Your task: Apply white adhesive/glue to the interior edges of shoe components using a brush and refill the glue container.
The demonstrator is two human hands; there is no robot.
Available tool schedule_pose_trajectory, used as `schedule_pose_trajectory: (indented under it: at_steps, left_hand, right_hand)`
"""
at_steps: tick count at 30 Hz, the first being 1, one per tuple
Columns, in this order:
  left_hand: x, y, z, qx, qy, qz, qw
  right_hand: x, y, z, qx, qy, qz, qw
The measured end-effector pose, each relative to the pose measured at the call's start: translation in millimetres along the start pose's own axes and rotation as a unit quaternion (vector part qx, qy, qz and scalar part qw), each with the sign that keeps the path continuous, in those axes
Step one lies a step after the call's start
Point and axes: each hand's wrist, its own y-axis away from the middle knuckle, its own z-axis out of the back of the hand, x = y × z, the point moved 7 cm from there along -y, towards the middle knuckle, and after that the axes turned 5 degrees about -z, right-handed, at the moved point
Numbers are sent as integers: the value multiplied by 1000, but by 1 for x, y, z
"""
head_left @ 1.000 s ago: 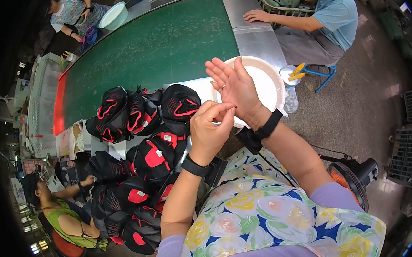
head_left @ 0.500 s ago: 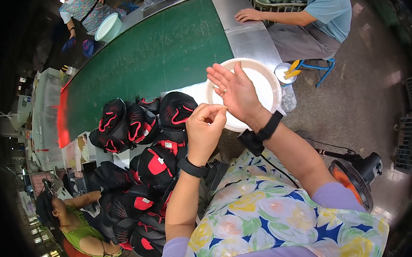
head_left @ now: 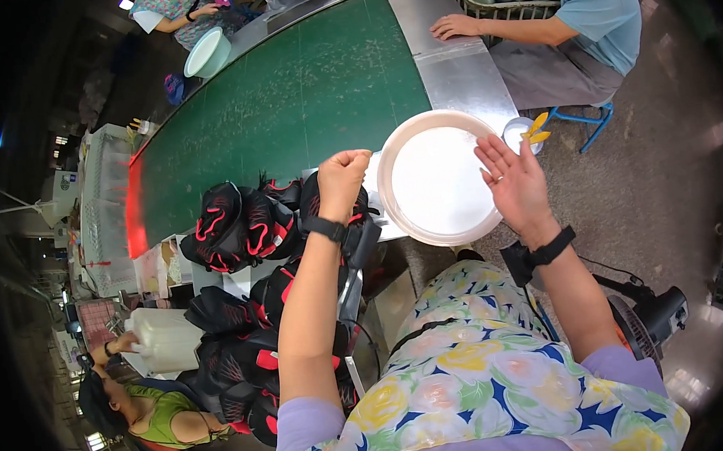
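My left hand (head_left: 344, 183) is raised in front of the green belt, over the edge of the heap of black and red shoe uppers (head_left: 225, 222). Its fingers are curled closed; what they hold, if anything, cannot be made out. My right hand (head_left: 516, 183) is held palm up with its fingers stretched out, and nothing lies on it. It hovers over the right rim of a pale round basin (head_left: 386, 167) whose inside is white. The basin stands at the table's near corner, between my two hands.
The green conveyor belt (head_left: 310, 87) runs away to the far left. Beyond the basin are a small tub (head_left: 516, 141) with yellow-handled tools and a seated person in blue (head_left: 602, 7). A person at left grips a whitish container (head_left: 167, 340). A fan (head_left: 637, 323) stands at right.
My hands, close together before, have parted: the left to the left, the right rightward past the basin's middle. The view has shifted. The person at left now has the whitish container in hand.
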Motion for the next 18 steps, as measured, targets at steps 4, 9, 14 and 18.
schedule_pose_trajectory:
  at_steps: [4,9,14,18]
  left_hand:
    - [31,-42,-8,7,10,58,998]
    - [68,-84,-20,17,-2,112,994]
    - [94,-123,-23,8,-26,137,990]
    - [125,-152,-20,-17,-40,169,985]
  right_hand:
    - [18,-3,24,-42,-17,14,999]
    - [38,-7,49,-68,-24,28,997]
    - [46,-11,70,-91,1,27,996]
    - [47,-18,87,-109,8,10,994]
